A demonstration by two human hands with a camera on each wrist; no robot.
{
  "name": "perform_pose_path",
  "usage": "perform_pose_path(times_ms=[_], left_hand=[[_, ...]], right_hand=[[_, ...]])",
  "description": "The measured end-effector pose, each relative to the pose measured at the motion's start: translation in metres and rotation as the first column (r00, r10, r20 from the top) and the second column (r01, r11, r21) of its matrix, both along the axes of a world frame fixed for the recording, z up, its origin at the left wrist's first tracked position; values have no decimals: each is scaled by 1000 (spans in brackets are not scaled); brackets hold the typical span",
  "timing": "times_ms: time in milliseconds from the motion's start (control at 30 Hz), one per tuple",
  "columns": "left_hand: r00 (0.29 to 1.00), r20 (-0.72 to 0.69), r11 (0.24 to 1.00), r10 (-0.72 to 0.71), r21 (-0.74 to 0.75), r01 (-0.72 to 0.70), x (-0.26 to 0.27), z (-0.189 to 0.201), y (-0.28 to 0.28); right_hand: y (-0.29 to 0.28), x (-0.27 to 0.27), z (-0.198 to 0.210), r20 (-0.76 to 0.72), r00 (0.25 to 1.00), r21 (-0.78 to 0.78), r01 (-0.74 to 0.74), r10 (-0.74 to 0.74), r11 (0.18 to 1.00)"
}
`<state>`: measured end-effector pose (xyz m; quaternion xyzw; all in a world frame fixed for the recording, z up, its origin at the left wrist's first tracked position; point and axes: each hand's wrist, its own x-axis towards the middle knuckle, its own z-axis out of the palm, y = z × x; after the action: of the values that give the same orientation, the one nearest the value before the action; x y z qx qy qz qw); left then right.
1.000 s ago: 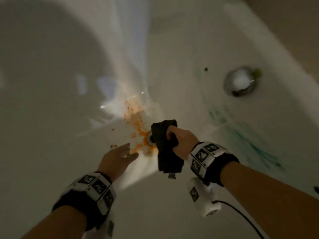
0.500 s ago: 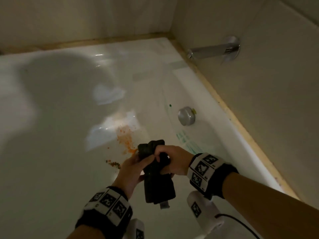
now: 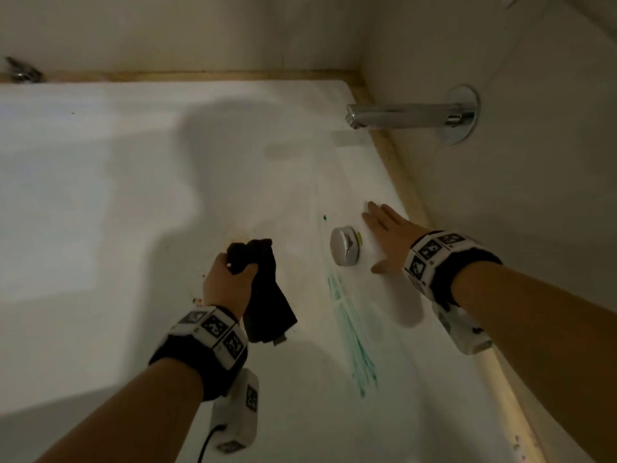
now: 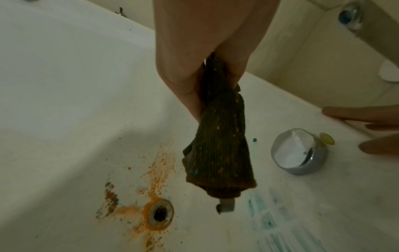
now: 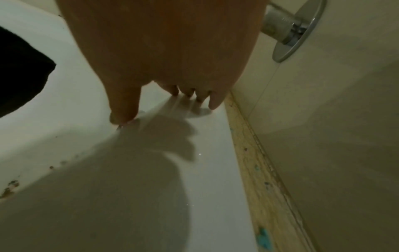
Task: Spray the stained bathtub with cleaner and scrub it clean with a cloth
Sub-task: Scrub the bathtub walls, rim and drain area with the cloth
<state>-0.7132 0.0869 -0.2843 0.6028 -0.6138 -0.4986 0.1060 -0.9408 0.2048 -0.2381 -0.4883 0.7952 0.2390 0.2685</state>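
My left hand (image 3: pixel 230 279) grips a dark cloth (image 3: pixel 267 295) that hangs down over the white bathtub (image 3: pixel 100 195); the left wrist view shows the cloth (image 4: pixel 218 150) dangling above the floor of the tub. An orange stain (image 4: pixel 155 173) spreads around the drain (image 4: pixel 161 214). Green streaks (image 3: pixel 350 332) run down the tub's end wall below the chrome overflow knob (image 3: pixel 345 246). My right hand (image 3: pixel 384 235) lies flat and open on the tub's rim, right of the knob; its fingertips (image 5: pixel 213 105) press the white ledge. No spray bottle is in view.
A chrome spout (image 3: pixel 400 116) sticks out of the beige wall above the tub's right end. A wooden trim strip (image 3: pixel 400 182) runs between the rim and the wall. A small metal fitting (image 3: pixel 20 73) sits at the far left on the back ledge.
The cloth passed from my right hand to my left. My right hand moved away to the right and settled flat on the rim. The head view lifted toward the wall and spout.
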Motion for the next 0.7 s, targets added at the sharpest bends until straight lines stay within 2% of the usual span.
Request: perform_pose_path(times_ms=[400,700], left_hand=[[998,25,998,-63,24,63,-43,-20,-16],[972,66,971,-225,-64,229,-102,-33,-52]], right_hand=[[-19,-14,-25,2,1000,-157,-24,24,987],[-37,-25,-41,-16,1000,-225,6,-10,974]])
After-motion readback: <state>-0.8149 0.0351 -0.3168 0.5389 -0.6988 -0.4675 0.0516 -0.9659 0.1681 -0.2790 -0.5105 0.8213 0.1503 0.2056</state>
